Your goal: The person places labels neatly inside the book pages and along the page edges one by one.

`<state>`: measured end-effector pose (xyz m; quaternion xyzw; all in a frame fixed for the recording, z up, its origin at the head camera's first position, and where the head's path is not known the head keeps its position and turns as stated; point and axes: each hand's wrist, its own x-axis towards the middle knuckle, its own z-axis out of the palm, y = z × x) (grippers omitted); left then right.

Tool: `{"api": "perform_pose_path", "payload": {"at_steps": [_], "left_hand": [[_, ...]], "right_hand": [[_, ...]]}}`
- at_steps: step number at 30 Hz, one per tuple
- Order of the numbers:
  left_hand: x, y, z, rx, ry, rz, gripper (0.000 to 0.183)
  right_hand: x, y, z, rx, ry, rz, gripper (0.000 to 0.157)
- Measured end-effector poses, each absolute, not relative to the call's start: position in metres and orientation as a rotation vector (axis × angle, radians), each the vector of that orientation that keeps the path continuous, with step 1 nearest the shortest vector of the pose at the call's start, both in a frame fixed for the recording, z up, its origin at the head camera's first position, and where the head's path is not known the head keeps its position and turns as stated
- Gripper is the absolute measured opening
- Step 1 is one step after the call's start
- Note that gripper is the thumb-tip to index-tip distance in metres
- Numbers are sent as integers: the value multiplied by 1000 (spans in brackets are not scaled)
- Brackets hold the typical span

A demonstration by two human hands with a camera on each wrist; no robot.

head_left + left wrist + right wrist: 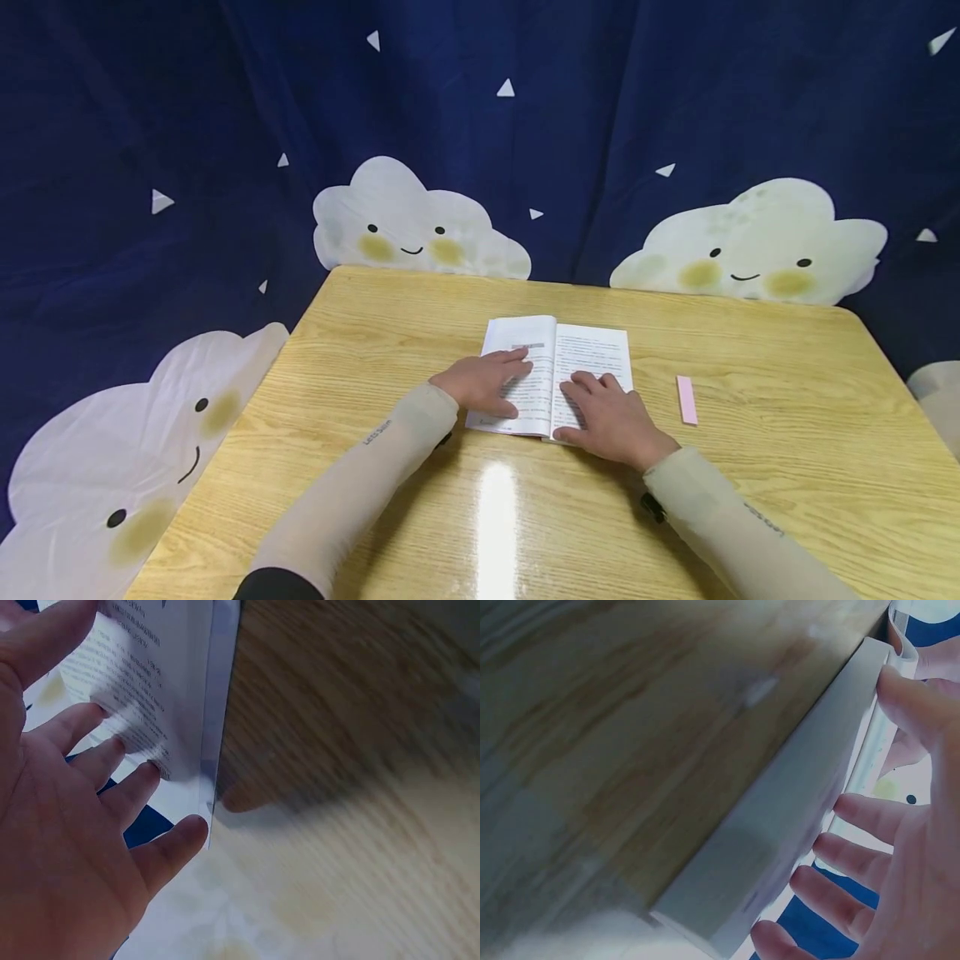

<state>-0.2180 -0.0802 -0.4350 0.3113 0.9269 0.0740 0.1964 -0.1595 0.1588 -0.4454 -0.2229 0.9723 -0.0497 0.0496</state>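
Wood-grain tabletop (390,350) supports an open book (550,371) toward its far side. The left hand (486,383) and right hand (611,421) rest on facing pages (596,346), fingers loosely extended, gripping nothing. Light, even pressure should avoid creases. Clearance is greater leftward; a pink strip (687,400) lies near the book's right edge.

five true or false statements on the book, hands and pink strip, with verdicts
1. The book lies open on the table. True.
2. The left hand is over the left page, the right hand over the right page. True.
3. A pink strip lies apart from the book. True.
4. The pink strip is left of the book. False: it lies to the right.
5. The left hand touches the right hand. False: they are apart.
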Motion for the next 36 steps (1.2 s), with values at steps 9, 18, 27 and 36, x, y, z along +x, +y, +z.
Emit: {"api": "perform_pose_path", "payload": {"at_steps": [9,18,27,36], "left_hand": [[-214,-80,-440,833,2620,211,80],[-212,-80,-440,835,2621,167,80],[-213,-87,-443,892,2635,147,81],[-214,-86,-443,912,2629,183,80]], "right_hand": [[-159,160,-449,-681,2992,-162,74],[-157,160,-450,-675,2989,-171,75],[-158,161,-450,-723,2976,-142,74],[-155,167,-447,-771,2982,-217,70]]}}
